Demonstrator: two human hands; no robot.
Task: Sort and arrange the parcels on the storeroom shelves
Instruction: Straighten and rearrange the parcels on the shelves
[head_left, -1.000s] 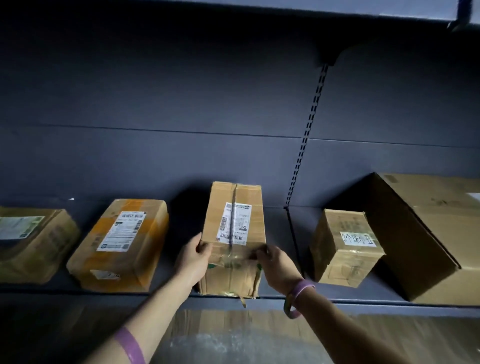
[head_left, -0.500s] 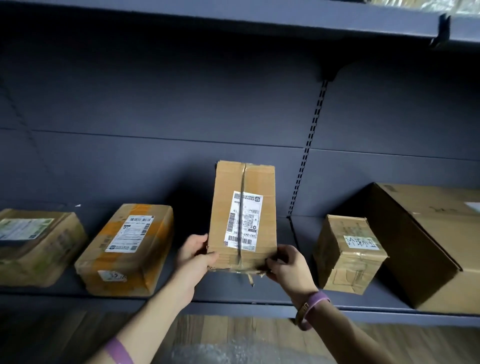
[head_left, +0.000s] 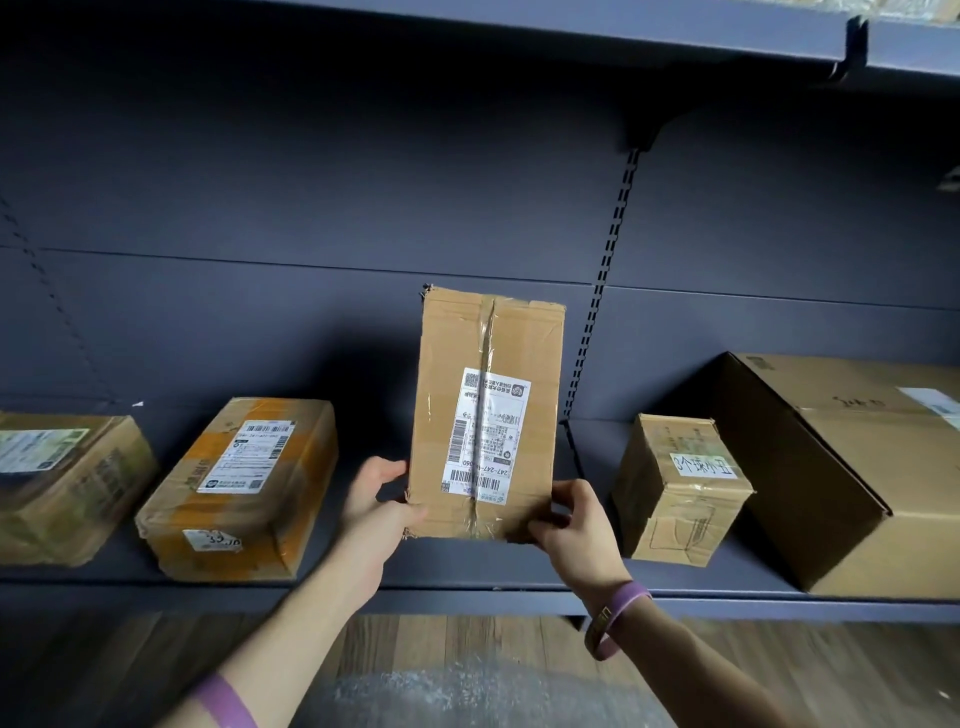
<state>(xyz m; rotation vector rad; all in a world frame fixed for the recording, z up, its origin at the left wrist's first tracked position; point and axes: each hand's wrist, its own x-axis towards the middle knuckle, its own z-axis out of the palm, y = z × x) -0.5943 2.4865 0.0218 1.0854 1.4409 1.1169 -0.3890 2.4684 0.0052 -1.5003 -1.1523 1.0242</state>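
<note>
I hold a tall brown cardboard parcel (head_left: 488, 415) upright in front of the dark shelf (head_left: 467, 566), its taped face and white shipping label towards me. My left hand (head_left: 382, 512) grips its lower left edge and my right hand (head_left: 574, 530) grips its lower right corner. The parcel's bottom edge hangs just above the shelf board, between the other boxes.
An orange-taped box (head_left: 239, 488) lies left of the held parcel, with another labelled box (head_left: 62, 483) at the far left. To the right stand a small box with handwriting (head_left: 675, 488) and a large carton (head_left: 852, 467). An upper shelf (head_left: 623, 31) runs overhead.
Both hands have lifted the parcel off the shelf board and tipped it upright, so its labelled face now looks at me. The other boxes have not moved.
</note>
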